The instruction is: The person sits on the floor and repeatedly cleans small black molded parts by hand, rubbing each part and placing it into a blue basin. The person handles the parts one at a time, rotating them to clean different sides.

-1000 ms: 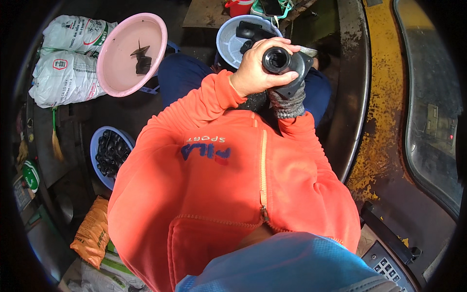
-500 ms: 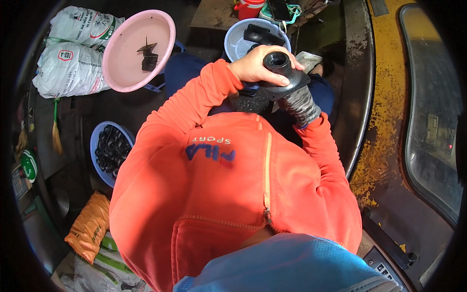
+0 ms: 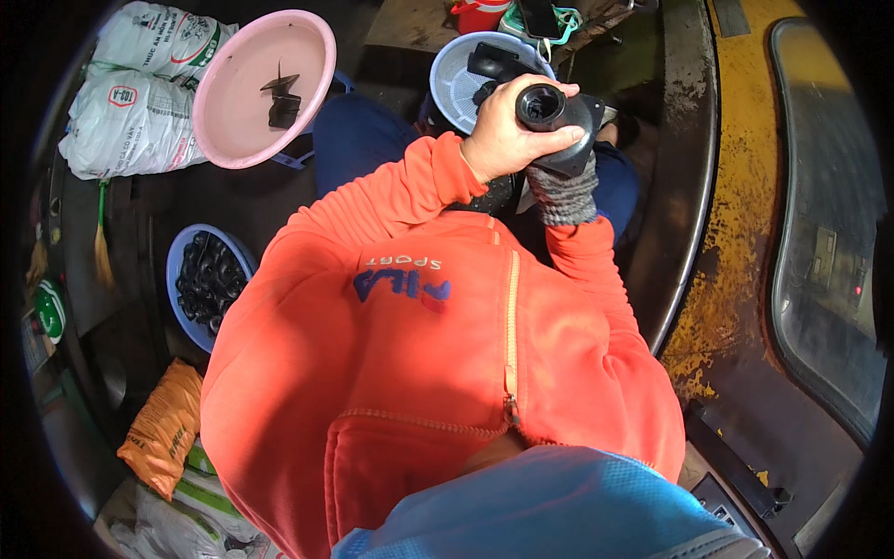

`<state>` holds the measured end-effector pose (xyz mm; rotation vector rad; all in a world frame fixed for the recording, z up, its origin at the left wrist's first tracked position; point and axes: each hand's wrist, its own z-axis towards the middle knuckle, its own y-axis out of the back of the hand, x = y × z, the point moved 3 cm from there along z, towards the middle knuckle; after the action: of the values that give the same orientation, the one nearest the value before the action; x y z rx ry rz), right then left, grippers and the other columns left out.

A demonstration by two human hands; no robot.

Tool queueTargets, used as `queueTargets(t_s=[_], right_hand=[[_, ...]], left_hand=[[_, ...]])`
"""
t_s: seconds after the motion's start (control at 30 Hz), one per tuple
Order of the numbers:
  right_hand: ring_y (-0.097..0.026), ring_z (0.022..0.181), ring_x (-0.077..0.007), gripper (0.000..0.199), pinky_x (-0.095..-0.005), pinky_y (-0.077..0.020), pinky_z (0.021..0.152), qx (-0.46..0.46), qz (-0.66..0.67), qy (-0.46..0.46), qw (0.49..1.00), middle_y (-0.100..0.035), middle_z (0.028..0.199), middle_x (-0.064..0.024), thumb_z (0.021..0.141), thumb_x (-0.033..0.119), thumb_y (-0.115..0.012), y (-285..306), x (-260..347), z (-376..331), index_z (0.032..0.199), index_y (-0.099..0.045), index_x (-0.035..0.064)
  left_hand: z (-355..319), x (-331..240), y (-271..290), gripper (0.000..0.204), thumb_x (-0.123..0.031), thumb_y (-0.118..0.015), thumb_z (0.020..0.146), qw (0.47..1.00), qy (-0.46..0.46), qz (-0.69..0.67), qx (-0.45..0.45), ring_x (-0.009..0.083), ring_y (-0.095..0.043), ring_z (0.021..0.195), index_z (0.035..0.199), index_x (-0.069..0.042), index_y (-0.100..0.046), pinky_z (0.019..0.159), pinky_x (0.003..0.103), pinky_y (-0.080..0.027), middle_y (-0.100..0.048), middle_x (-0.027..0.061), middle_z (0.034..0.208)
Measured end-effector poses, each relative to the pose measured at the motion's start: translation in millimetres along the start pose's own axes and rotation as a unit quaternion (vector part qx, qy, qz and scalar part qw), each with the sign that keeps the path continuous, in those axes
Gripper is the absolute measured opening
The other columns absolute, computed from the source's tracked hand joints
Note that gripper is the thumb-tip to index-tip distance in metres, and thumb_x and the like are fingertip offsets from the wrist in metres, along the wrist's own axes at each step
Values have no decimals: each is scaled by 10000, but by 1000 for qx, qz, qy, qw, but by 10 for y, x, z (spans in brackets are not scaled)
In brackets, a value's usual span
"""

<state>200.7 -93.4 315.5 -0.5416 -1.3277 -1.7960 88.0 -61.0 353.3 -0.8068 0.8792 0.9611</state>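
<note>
My left hand (image 3: 503, 140) is bare and wraps around a black round part with a hollow end (image 3: 548, 107). Its hollow end faces up toward me. My right hand (image 3: 564, 191), in a grey knit glove, grips the same part from below. Both hands hold it in front of my chest, above my lap, and my orange sleeves run down to them. Just beyond the part sits a pale blue basin (image 3: 456, 79) with black pieces in it.
A pink basin (image 3: 233, 112) with a few black pieces stands at the upper left, beside white sacks (image 3: 130, 102). A blue basin (image 3: 182, 270) full of black parts sits at the left. An orange bag (image 3: 163, 429) lies lower left. A worn yellow machine edge (image 3: 736, 242) curves along the right.
Both hands kept hold of the black part and turned it a little; my left hand shifted from over its top to its left side.
</note>
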Motion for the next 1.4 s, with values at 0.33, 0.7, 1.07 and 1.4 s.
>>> queueTargets(t_s=[0.33,0.7,1.07,1.4], right_hand=[[-462,1172,-172,514,-293,-421,932,178,18,-16,984,-449,1263,-76,862,117,-577,147,302,-94,1319,-351,55],[-432,1204,-148,491,-286,-384,984,25,395,-277,876,-425,1299,-53,895,175,-546,-188,237,-292,1335,-354,71],[-568,1027,-234,336,-346,-453,841,-156,196,-78,965,-577,1094,-80,827,161,-607,-73,55,31,1144,-535,80],[-579,1014,-173,376,-323,-486,816,84,-64,53,993,-563,1084,-61,824,123,-618,124,503,102,1171,-498,45]], left_hand=[[107,-90,176,346,-98,-772,680,953,23,-114,278,196,-593,1044,966,-20,-593,921,326,-444,-649,111,1080],[222,167,240,478,-207,-779,620,812,117,-272,503,292,-480,1187,1021,-37,-582,1033,428,-321,-586,148,1194],[122,-153,79,366,-59,-777,673,990,-52,40,121,256,-437,1251,977,-62,-572,1045,390,-318,-602,125,1190],[140,-200,212,305,-45,-731,694,966,-36,-59,249,236,-511,1145,950,-44,-565,1012,401,-353,-620,146,1148]])
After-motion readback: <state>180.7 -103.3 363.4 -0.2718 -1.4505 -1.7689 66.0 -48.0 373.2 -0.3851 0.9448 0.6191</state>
